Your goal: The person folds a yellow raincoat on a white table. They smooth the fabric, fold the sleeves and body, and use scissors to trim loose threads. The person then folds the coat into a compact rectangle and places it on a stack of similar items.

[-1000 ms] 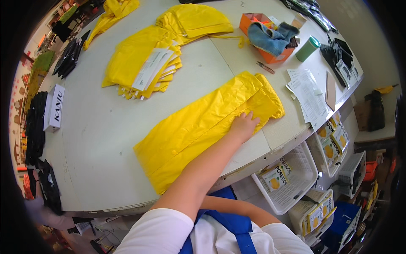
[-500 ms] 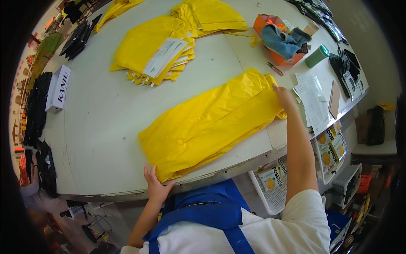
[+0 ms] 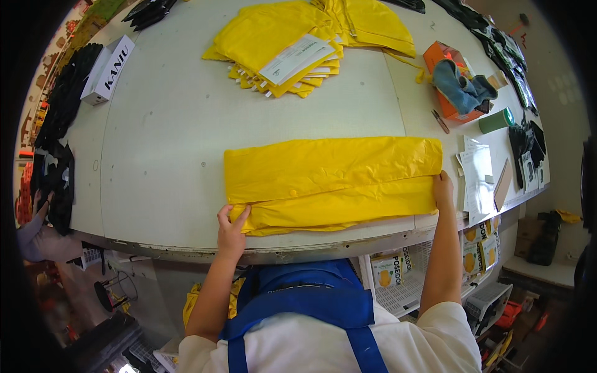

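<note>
A long, folded yellow raincoat [image 3: 336, 171] lies flat across the table in front of me, with a lengthwise flap and round snap buttons along its middle. At its near left corner my left hand [image 3: 232, 233] grips the edge, thumb on top and part of the fingers hidden. My right hand [image 3: 443, 189] pinches the right-hand end, its fingertips partly under the fabric. Both hands are closed on the cloth.
Beyond lies a pile of yellow garments [image 3: 267, 37] with white paper labels [image 3: 295, 59]. To the right are an orange box [image 3: 438, 56] holding a blue cloth [image 3: 460, 84], small snips [image 3: 440, 121], a green cylinder [image 3: 496, 120] and papers [image 3: 477, 177]. A white box [image 3: 109, 69] stands left.
The raincoat has turned from slanting up to the right to lying nearly parallel with the near table edge. My right hand has come nearer; my left still holds the left end.
</note>
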The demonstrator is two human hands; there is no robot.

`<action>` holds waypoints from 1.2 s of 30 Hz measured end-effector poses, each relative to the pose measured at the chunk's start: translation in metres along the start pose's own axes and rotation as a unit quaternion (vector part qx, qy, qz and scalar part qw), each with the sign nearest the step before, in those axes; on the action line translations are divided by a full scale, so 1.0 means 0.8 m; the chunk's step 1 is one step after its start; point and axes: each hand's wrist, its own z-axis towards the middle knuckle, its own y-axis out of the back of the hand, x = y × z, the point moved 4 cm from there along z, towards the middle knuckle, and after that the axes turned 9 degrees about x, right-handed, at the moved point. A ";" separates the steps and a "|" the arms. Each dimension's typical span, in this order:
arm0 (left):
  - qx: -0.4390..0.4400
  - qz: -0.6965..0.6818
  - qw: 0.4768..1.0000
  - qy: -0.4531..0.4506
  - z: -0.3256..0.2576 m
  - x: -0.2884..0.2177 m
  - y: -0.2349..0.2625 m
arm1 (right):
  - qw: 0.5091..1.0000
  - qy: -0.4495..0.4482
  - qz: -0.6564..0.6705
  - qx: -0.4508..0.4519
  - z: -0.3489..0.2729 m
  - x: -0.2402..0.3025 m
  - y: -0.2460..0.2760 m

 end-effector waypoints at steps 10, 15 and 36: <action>0.081 0.151 0.978 -0.121 0.084 -0.097 0.004 | 0.960 0.109 -0.207 -0.151 -0.019 0.037 0.030; 0.092 0.164 0.976 -0.107 0.092 -0.100 -0.019 | 0.908 0.291 -0.289 0.080 -0.161 0.219 -0.105; -0.010 0.206 0.978 -0.041 0.167 -0.026 0.002 | 0.938 0.064 -0.341 -0.021 -0.051 0.072 -0.118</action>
